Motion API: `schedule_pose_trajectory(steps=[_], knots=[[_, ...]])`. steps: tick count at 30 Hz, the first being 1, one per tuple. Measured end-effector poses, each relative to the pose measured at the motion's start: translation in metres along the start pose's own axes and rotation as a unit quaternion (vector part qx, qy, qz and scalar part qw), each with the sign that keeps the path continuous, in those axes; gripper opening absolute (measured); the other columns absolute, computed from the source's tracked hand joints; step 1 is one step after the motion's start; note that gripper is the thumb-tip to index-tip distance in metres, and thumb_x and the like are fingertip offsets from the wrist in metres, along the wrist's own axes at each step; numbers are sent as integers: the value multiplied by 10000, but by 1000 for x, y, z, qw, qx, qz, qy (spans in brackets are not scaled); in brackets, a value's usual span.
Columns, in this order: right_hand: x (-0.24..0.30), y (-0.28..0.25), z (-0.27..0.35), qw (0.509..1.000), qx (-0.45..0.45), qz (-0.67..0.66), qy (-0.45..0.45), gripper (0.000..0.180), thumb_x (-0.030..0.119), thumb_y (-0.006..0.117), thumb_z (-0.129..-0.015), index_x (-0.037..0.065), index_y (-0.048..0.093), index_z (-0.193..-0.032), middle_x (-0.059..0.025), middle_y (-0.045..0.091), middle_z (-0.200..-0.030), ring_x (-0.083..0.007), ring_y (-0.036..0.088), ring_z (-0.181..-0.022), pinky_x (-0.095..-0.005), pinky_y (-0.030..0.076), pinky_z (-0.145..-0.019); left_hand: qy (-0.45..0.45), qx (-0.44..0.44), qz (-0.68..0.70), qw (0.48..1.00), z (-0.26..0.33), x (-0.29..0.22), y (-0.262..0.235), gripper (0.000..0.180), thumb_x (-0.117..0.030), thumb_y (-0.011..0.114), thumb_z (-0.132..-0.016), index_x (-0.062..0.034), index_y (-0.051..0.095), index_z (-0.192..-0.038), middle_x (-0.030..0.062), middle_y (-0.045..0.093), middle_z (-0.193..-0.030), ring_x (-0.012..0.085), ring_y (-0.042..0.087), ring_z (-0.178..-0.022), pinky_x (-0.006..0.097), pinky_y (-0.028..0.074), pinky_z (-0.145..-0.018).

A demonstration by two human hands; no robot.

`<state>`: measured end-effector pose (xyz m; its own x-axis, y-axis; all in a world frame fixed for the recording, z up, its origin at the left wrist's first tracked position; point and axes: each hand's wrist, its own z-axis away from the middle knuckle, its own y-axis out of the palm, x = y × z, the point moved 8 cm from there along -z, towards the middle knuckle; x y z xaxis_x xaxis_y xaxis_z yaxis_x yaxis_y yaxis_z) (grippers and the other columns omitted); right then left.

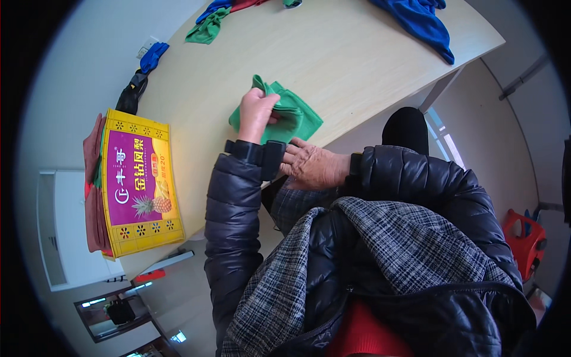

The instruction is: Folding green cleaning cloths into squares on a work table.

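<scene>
A green cloth (304, 122) lies partly folded on the table, with a raised fold at its upper left. My left hand (257, 113) is closed on that fold, thumb and fingers pinching the fabric. Close to the table's near edge, my right hand (318, 166) is beside my left wrist. Its fingers are loosely extended toward the dark wristband (273, 159), and no object shows in them. Some of the right fingertips are hidden behind the left wrist.
A yellow and purple carton (143, 208) holding folded cloths (95, 190) stands at the table's left edge. Farther back lie another green cloth (207, 28) and a blue cloth (419, 27). A red plastic stool (524, 244) is on the right.
</scene>
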<state>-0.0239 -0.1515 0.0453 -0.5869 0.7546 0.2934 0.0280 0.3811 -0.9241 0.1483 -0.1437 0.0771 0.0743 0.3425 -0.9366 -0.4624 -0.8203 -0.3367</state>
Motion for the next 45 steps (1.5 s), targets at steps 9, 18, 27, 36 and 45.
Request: schedule_pose_trajectory(steps=[9, 18, 27, 36, 45], knots=[[-7, 0, 11, 999, -34, -21, -26, 726, 445, 709, -843, 49, 506, -1417, -119, 524, -1422, -284, 474, -1328, -469, 356, -1118, -18, -18, -17, 1000, 6, 4, 8, 302, -274, 673, -973, 3, 592, -885, 91, 662, -798, 169, 685, -639, 272, 553, -542], [-3, -8, 14, 993, -99, 21, -52, 676, 367, 723, -828, 36, 530, -1386, -134, 526, -1412, -291, 482, -1323, -461, 349, -1134, 259, -73, -321, 908, 86, 21, -29, 400, -295, 535, -1046, 9, 574, -1303, 202, 588, -1366, 360, 573, -1266, 451, 468, -1041], [7, -26, -8, 949, 253, -171, 76, 539, 275, 669, -889, 59, 549, -1368, -177, 529, -1407, -343, 491, -1309, -525, 364, -1115, 198, -90, -442, 870, 95, 56, -22, 606, -435, 484, -1038, -74, 412, -1520, 178, 333, -1605, 390, 240, -1502, 558, 211, -1203], [-84, -32, -44, 980, -117, 53, 154, 562, 422, 533, -995, 68, 522, -1431, -167, 446, -1532, -346, 369, -1447, -510, 293, -1178, 158, -61, -499, 850, 92, 54, -16, 687, -480, 505, -1014, -98, 340, -1560, 152, 291, -1634, 374, 229, -1514, 605, 196, -1198], [-92, -23, -48, 975, -120, 84, 165, 592, 459, 501, -1001, 75, 508, -1452, -142, 436, -1548, -342, 332, -1473, -526, 254, -1197, 93, -88, -477, 870, 54, 65, -59, 653, -494, 400, -1049, -75, 352, -1548, 161, 321, -1622, 358, 258, -1509, 587, 184, -1208]])
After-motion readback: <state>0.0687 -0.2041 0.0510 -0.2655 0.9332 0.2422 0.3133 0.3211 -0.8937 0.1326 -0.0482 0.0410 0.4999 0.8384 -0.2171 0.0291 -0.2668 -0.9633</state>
